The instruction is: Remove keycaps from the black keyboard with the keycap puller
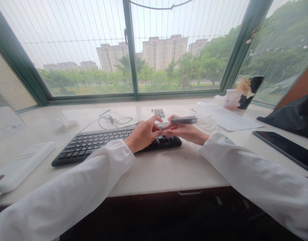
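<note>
A black keyboard (93,144) lies on the white countertop, its right end under both hands. At that end, bare key sockets (166,138) show where keycaps are off. My left hand (145,133) rests over the right part of the keyboard, thumb and fingers drawn together at the number pad; what they pinch is hidden. My right hand (185,131) holds a dark slim tool (184,119), perhaps a brush, between thumb side and fingers. Its fingertips meet the left ones above the sockets. Behind the hands, several loose keycaps (158,112) lie in rows.
The keyboard cable (110,119) coils behind the keyboard. Crumpled plastic (65,125) and a white box (25,164) lie left. To the right are crumpled tissue (206,122), paper sheets (224,115), a paper cup (232,99), a black phone (284,149) and a black bag (294,115).
</note>
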`<action>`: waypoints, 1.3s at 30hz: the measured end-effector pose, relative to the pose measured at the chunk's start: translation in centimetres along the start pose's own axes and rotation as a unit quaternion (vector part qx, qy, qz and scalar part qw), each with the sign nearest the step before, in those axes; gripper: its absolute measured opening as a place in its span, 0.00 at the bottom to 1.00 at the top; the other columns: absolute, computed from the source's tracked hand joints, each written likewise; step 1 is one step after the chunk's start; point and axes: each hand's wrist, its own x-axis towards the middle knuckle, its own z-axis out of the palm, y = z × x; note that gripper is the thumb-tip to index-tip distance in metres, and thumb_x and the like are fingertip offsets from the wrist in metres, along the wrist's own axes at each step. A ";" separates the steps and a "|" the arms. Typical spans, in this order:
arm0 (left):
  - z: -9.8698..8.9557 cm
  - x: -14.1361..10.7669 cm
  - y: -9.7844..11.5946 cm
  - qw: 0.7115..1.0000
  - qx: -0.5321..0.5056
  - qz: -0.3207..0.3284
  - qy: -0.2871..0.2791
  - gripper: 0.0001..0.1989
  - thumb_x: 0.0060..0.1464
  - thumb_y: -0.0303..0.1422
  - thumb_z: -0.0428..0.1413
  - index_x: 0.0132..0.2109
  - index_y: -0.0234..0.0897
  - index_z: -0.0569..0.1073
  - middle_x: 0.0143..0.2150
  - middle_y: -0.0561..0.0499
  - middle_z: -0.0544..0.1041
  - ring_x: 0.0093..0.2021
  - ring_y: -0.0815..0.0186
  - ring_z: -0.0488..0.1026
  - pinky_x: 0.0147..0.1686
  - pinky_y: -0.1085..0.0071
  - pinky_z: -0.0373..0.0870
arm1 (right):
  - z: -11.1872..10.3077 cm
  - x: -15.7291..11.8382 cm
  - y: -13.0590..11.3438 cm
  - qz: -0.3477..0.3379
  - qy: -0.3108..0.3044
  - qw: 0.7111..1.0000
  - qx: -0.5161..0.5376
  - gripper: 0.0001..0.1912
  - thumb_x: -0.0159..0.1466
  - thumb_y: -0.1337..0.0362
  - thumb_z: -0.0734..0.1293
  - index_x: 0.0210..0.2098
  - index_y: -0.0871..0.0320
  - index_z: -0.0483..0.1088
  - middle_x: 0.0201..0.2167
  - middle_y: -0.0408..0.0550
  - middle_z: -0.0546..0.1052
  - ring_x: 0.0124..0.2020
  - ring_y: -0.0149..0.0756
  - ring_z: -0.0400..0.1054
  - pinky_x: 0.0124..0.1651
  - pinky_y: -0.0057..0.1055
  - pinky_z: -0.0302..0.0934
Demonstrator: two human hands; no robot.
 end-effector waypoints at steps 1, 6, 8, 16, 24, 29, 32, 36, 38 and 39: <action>0.0 0.0 0.1 1.000 0.005 0.001 -0.001 0.19 0.56 0.41 0.58 0.52 0.40 0.68 0.33 0.53 0.81 0.33 0.65 0.76 0.36 0.70 0.67 | 0.0 0.1 0.2 -0.002 -0.007 1.000 0.004 0.28 0.47 0.55 0.78 0.34 0.53 0.56 0.31 0.42 0.78 0.31 0.33 0.72 0.37 0.33 0.67; 0.0 -0.1 0.1 1.000 -0.021 -0.002 -0.002 0.19 0.55 0.41 0.59 0.51 0.40 0.69 0.33 0.53 0.81 0.31 0.66 0.76 0.36 0.71 0.68 | -0.3 0.2 0.6 -0.011 -0.012 1.000 -0.003 0.28 0.48 0.56 0.78 0.36 0.52 0.57 0.30 0.40 0.77 0.32 0.34 0.73 0.37 0.34 0.68; -0.1 0.0 -0.2 0.998 -0.056 -0.012 -0.012 0.19 0.56 0.40 0.58 0.52 0.39 0.69 0.35 0.52 0.81 0.33 0.67 0.76 0.35 0.72 0.69 | -0.3 0.1 0.4 -0.015 -0.008 1.000 0.009 0.26 0.49 0.56 0.77 0.35 0.53 0.56 0.29 0.41 0.78 0.33 0.34 0.73 0.38 0.33 0.67; -0.5 0.5 -1.1 0.976 -0.194 -0.069 -0.069 0.20 0.56 0.37 0.58 0.54 0.35 0.69 0.38 0.46 0.81 0.35 0.67 0.75 0.36 0.70 0.73 | -0.1 -0.2 -0.4 -0.010 -0.002 0.999 0.036 0.25 0.51 0.54 0.76 0.34 0.54 0.56 0.29 0.42 0.78 0.37 0.36 0.74 0.41 0.34 0.65; -0.7 0.9 -1.4 0.975 -0.194 -0.104 -0.029 0.16 0.53 0.39 0.60 0.45 0.32 0.76 0.37 0.44 0.79 0.34 0.67 0.76 0.37 0.68 0.76 | -0.4 0.0 -0.7 -0.023 0.042 0.998 0.027 0.26 0.50 0.52 0.76 0.32 0.54 0.56 0.26 0.40 0.75 0.40 0.40 0.75 0.44 0.38 0.66; -1.4 1.0 -1.5 0.984 -0.158 -0.078 -0.040 0.13 0.53 0.38 0.59 0.42 0.34 0.78 0.37 0.46 0.79 0.32 0.68 0.76 0.35 0.69 0.76 | -1.3 0.1 -0.6 -0.021 0.027 0.999 -0.012 0.26 0.50 0.51 0.76 0.32 0.54 0.56 0.29 0.43 0.77 0.36 0.37 0.74 0.39 0.36 0.66; -1.9 0.9 -1.5 0.987 -0.119 -0.048 -0.099 0.11 0.52 0.37 0.58 0.39 0.35 0.79 0.35 0.47 0.79 0.33 0.67 0.76 0.34 0.71 0.75 | -1.9 -0.2 -0.7 -0.035 -0.005 0.995 -0.091 0.27 0.49 0.52 0.77 0.32 0.53 0.56 0.30 0.44 0.79 0.31 0.35 0.73 0.35 0.33 0.65; -2.0 0.7 -1.5 0.992 -0.074 -0.046 -0.093 0.10 0.52 0.37 0.57 0.38 0.36 0.79 0.32 0.49 0.79 0.30 0.68 0.75 0.30 0.73 0.72 | -2.2 -0.6 -0.9 -0.082 -0.026 0.984 -0.155 0.27 0.50 0.53 0.76 0.35 0.53 0.56 0.33 0.47 0.80 0.33 0.39 0.75 0.34 0.33 0.66; -2.0 0.7 -1.5 0.993 -0.067 -0.049 -0.079 0.11 0.52 0.38 0.58 0.38 0.36 0.79 0.31 0.49 0.79 0.27 0.69 0.74 0.27 0.74 0.70 | -2.0 -0.6 -0.9 -0.086 -0.030 0.982 -0.163 0.28 0.50 0.51 0.76 0.35 0.53 0.55 0.33 0.47 0.80 0.33 0.40 0.75 0.35 0.34 0.66; -1.9 0.8 -1.5 0.994 -0.067 -0.048 -0.073 0.11 0.52 0.38 0.58 0.38 0.36 0.79 0.31 0.49 0.79 0.26 0.69 0.74 0.26 0.74 0.70 | -2.0 -0.6 -1.0 -0.084 -0.030 0.982 -0.167 0.28 0.49 0.51 0.76 0.35 0.53 0.56 0.33 0.47 0.81 0.33 0.40 0.75 0.34 0.34 0.66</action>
